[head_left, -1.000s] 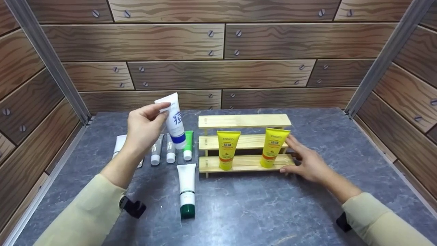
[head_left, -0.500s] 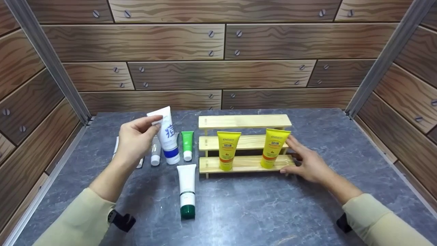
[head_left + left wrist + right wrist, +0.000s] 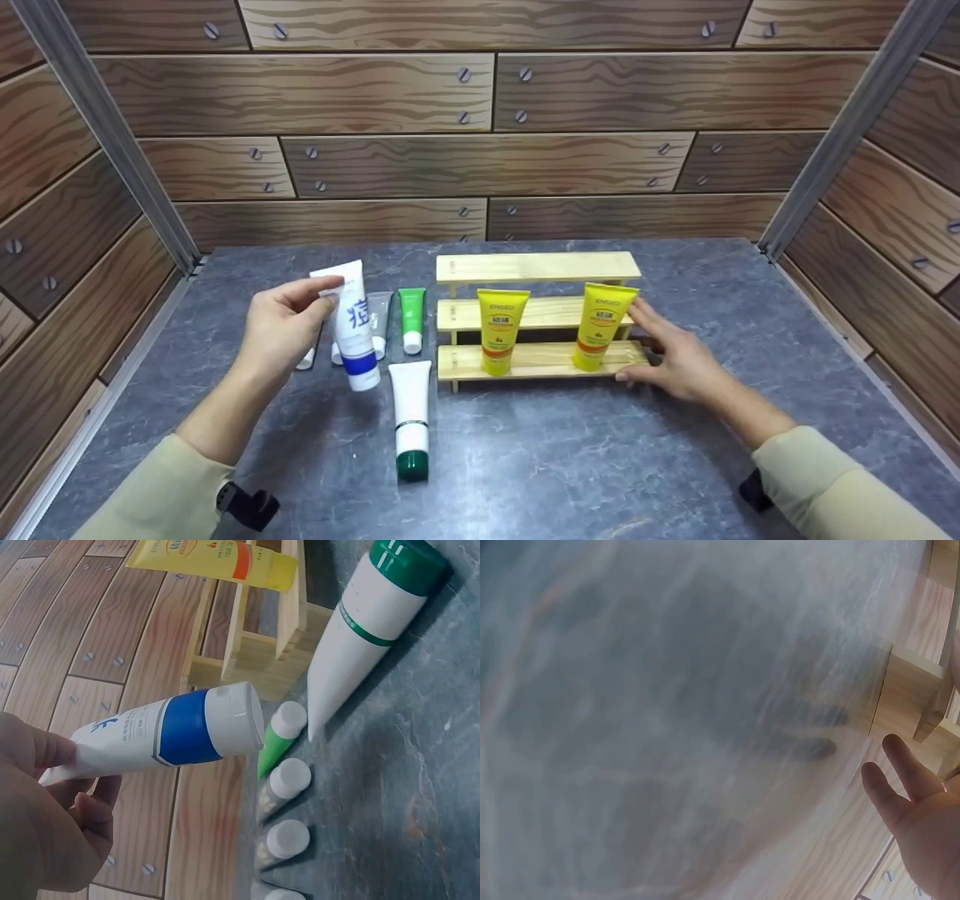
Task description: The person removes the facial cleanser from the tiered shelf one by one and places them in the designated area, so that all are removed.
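Observation:
My left hand [image 3: 281, 330] pinches the flat end of a white squeeze tube [image 3: 354, 315] with a blue band, its cap tilted downward. In the left wrist view this tube [image 3: 157, 731] hangs above the table. At the right end of a three-tier wooden rack [image 3: 536, 266], my right hand [image 3: 679, 360] holds the side, thumb at the lowest board's front edge. Two outstretched fingers [image 3: 907, 780] show in the right wrist view. On the lowest tier stand two yellow tubes, one at left [image 3: 501, 330] and one beside my right hand [image 3: 602, 326].
A white tube with a dark green cap [image 3: 411, 420] lies in front of the rack. Behind the held tube lie a green tube [image 3: 412, 319], a grey tube [image 3: 379, 322] and others partly hidden. Wood-patterned walls [image 3: 480, 165] enclose the grey table [image 3: 570, 465].
My left hand has carried the white tube with the blue band down and to the left, toward the viewer. My right hand, the rack and the yellow tubes have stayed put.

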Motion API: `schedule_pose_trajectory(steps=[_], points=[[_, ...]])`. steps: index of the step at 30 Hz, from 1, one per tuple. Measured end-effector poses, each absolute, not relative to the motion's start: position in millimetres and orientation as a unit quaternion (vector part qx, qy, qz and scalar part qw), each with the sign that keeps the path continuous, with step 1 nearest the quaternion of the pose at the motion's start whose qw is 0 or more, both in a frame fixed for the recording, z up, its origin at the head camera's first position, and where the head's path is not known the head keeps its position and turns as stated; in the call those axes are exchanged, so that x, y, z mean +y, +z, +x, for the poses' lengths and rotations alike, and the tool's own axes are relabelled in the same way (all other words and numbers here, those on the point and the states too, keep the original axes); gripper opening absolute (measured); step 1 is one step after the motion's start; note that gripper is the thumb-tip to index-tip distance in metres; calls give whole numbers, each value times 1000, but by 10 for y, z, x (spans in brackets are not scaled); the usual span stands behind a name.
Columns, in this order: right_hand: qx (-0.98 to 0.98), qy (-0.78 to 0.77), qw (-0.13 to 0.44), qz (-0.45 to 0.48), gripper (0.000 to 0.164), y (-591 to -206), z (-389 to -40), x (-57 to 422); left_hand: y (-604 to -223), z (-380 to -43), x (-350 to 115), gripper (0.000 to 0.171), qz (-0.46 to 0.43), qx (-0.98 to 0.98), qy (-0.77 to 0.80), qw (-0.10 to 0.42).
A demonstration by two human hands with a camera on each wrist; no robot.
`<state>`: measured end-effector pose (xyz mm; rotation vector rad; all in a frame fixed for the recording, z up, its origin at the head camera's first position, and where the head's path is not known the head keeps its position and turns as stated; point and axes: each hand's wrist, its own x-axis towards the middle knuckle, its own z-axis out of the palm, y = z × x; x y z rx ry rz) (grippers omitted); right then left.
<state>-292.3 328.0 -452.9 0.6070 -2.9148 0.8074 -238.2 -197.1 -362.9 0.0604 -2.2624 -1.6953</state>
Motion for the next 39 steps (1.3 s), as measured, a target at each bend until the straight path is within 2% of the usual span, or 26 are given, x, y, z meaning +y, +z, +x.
schedule_pose_trajectory(steps=[17, 39], points=[[-943, 265, 31, 200, 114, -4552, -2918, 3299, -3833, -2292, -2130, 31, 37, -808, -583, 76], [-947, 260, 23, 188, 115, -4535, -2924, 3286, -4144, -2224, -2161, 32, 40, -820, -571, 15]])
